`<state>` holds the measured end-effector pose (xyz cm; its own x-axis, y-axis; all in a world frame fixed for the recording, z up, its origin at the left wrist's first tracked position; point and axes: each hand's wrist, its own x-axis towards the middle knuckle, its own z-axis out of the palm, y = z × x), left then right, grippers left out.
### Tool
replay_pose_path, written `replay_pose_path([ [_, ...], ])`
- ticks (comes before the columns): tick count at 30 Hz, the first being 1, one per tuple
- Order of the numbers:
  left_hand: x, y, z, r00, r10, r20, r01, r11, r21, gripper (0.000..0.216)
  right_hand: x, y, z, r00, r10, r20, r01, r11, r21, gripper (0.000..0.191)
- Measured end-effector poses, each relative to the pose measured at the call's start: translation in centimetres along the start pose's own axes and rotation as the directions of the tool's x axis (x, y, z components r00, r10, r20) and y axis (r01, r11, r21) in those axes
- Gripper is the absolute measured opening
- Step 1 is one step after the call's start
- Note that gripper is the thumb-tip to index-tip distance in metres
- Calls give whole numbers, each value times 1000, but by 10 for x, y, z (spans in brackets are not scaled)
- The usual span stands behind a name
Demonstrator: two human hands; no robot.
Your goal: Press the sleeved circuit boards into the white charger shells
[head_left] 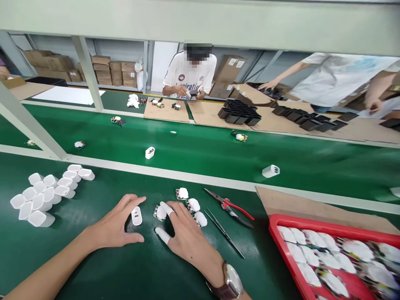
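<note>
My left hand (117, 225) has its thumb and fingers apart around a small white plastic housing with two slots (136, 216), which sits on the green bench (103, 266). My right hand (184, 233) wears white finger cots on thumb and forefinger. Its forefinger tip is at a small circuit board with a white pad (160, 213), and the thumb stands apart from it. Whether that finger presses on the board I cannot tell. Several similar padded boards (193, 204) lie just beyond my right hand. Pliers with red and black handles (229, 204) and metal tweezers (225, 234) lie to the right.
Several open white housings (39, 202) stand at left. A red tray (283, 258) of padded boards occupies the right. Beyond a pale rail (187, 176), a green conveyor belt (200, 154) carries scattered boards and housings. Two people work opposite, near stacked black cases (239, 112).
</note>
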<state>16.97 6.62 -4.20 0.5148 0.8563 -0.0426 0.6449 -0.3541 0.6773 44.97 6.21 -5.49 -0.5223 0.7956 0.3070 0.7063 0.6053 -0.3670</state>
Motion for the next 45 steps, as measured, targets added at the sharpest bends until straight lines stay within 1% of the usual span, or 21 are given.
replay_pose_path([
  [2, 1, -4, 7, 997, -22, -73, 23, 1000, 15, 81, 0, 2, 3, 1000, 0, -20, -1, 999, -36, 30],
  [4, 1, -10, 12, 992, 0, -128, 2, 1000, 13, 68, 2, 0, 4, 997, 2, -75, -3, 1000, -15, 35],
  [6, 0, -13, 16, 987, 32, -159, -32, 999, 1, 69, 4, -6, 3, 987, 4, -161, 8, 997, 74, 42],
  [8, -1, -12, 18, 983, 74, -168, -78, 997, -15, 72, 6, -14, -1, 972, -20, -234, 62, 983, 171, 48],
  [10, -2, -9, 19, 981, 114, -156, -121, 992, -33, 73, 6, -21, -4, 962, -77, -261, 137, 966, 219, 52],
  [12, -3, -5, 20, 980, 140, -142, -149, 988, -51, 75, 5, -26, -4, 958, -125, -259, 182, 962, 206, 55],
  [15, -3, -2, 22, 975, 158, -155, -168, 984, -51, 77, 2, -26, 1, 959, -148, -240, 192, 967, 170, 57],
  [18, -3, -1, 21, 969, 175, -177, -183, 983, -29, 79, 0, -24, 4, 961, -156, -229, 194, 968, 156, 55],
  [25, 0, -4, 22, 950, 244, -192, -239, 970, 50, 80, 1, -25, 1, 943, -226, -246, 254, 963, 88, 51],
  [28, 0, -5, 22, 955, 234, -179, -226, 972, 65, 80, 1, -26, 1, 947, -219, -236, 247, 964, 96, 51],
  [33, 0, -4, 20, 965, 210, -153, -207, 978, 38, 77, 1, -25, 1, 955, -202, -216, 231, 966, 117, 51],
  [40, 1, -1, 22, 967, 210, -147, -207, 978, 35, 75, 0, -24, 4, 953, -232, -195, 252, 964, 89, 34],
  [42, 0, 0, 23, 972, 191, -138, -193, 981, -5, 74, -1, -24, 4, 962, -214, -170, 236, 964, 120, 37],
  [45, -1, 0, 24, 985, 154, -84, -163, 980, -118, 74, -1, -25, 3, 970, -184, -158, 212, 959, 186, 46],
])
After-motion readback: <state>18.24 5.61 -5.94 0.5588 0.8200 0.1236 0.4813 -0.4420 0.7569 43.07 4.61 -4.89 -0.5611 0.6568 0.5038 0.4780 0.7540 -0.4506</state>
